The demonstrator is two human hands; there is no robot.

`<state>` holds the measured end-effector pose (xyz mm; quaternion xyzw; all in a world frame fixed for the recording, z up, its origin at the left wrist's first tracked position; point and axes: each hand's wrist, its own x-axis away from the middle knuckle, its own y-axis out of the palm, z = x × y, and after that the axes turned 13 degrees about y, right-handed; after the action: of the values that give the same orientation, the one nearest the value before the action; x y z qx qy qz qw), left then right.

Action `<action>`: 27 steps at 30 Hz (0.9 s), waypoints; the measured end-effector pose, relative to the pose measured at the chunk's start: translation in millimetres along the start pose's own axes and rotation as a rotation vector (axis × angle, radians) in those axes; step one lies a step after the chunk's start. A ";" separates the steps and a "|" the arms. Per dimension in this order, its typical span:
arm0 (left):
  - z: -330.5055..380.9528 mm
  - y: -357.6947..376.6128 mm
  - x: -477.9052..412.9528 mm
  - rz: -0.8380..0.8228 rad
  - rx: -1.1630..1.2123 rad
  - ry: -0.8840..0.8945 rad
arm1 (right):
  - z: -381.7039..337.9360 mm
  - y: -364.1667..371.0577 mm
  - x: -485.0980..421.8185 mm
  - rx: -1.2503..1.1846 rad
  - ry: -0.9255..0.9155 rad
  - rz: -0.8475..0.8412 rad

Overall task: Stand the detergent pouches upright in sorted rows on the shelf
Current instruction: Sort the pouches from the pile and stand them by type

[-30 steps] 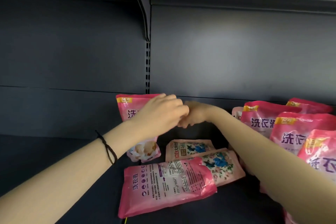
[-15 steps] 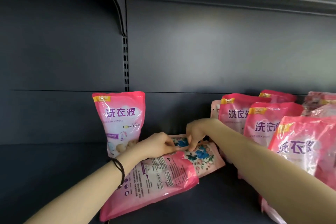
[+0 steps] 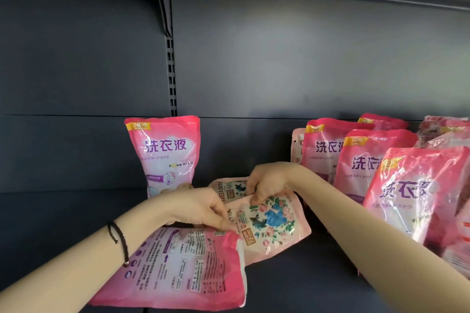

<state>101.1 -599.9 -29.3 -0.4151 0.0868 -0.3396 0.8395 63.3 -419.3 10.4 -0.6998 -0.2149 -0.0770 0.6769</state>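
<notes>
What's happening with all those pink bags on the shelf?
A person is tidying detergent pouches on a dark shelf. The left hand and right hand both grip a flowery pouch lying flat, partly over a second flowery pouch. A big pink pouch lies flat in front. One upright pouch stands at the back left, and a row of pouches stands on the right.

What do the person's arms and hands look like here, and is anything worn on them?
The left forearm and right forearm are bare; no sleeves appear. The left wrist wears a thin black cord bracelet with a small bead or knot on it. The left hand and the right hand have no gloves, and no ring or watch is visible.
</notes>
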 end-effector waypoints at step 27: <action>-4.9 7.4 28.5 0.835 0.422 0.188 | 18.8 78.1 15.2 -1.352 -0.268 0.058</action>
<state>124.3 -618.2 -34.2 -0.1326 0.2509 -0.0196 0.9587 105.1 -397.2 -56.2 -0.9772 -0.1828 -0.0888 0.0609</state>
